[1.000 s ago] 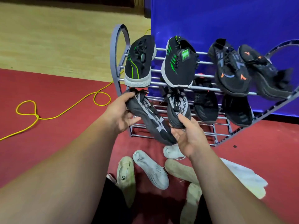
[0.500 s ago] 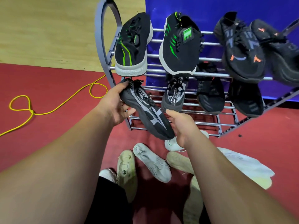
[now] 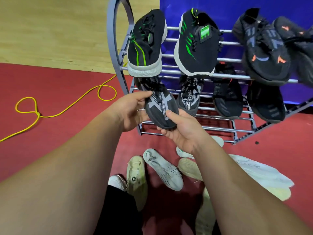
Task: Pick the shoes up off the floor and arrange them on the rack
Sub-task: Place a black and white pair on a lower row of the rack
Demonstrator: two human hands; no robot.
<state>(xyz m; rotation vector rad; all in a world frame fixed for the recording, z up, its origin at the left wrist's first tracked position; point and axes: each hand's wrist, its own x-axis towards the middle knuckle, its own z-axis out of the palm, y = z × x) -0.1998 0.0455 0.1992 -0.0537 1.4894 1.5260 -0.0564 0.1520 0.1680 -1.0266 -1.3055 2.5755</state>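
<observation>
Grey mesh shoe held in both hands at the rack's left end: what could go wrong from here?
1. The grey mesh shoe sits right under the green-striped shoe, whose toe overhangs the upper rail; lifting could knock it off.
2. Its loose laces might snag on the rack bars.
3. The pale shoes scattered on the floor below could trip the person.

Yellow cord (image 3: pixel 67 111) lies on red floor mat (image 3: pixel 55 92), looped twice, running toward left side of frame. Tan wooden floor (image 3: pixel 55 29) borders mat at far side. Blue panel (image 3: pixel 228 12) stands upright at back right. Small dark speck (image 3: pixel 257 142) on mat at right.
</observation>
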